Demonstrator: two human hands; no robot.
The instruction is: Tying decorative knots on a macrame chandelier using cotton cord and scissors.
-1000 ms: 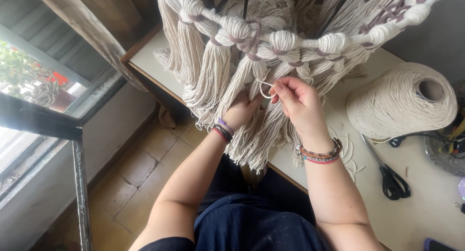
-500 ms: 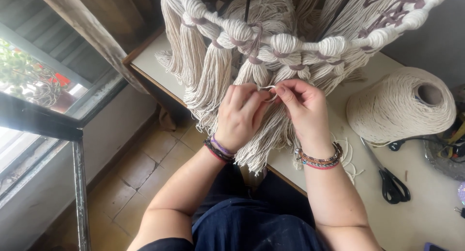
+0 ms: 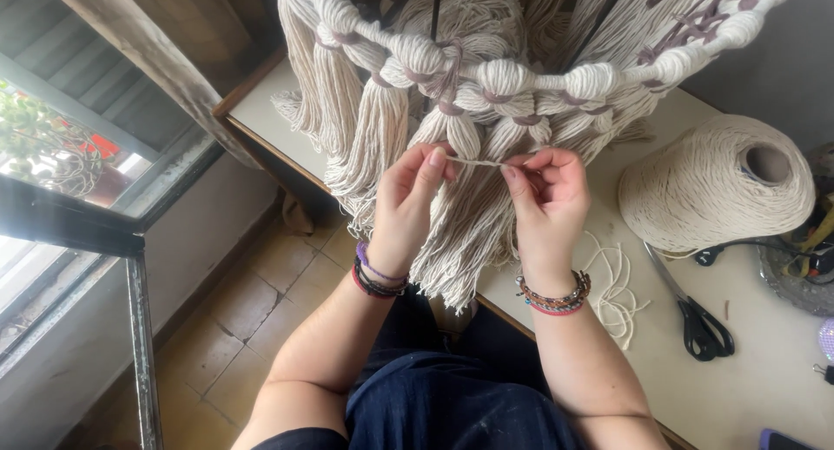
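A ring hung with cream yarn tassels (image 3: 486, 85) bound in mauve thread hangs over the table's near edge. My left hand (image 3: 408, 202) and my right hand (image 3: 547, 198) each pinch one end of a short cream string (image 3: 476, 162). The string is stretched taut between them, across the front of a tassel just under its knotted head. Both wrists wear bead bracelets.
A large cone of cream yarn (image 3: 717, 185) lies on the white table (image 3: 747, 389) to the right. Black scissors (image 3: 695, 315) and loose string scraps (image 3: 612, 289) lie near it. A window and tiled floor (image 3: 252, 311) are on the left.
My left hand came up from among the tassel strands to meet the right. The small loop of string has been drawn out straight between both hands.
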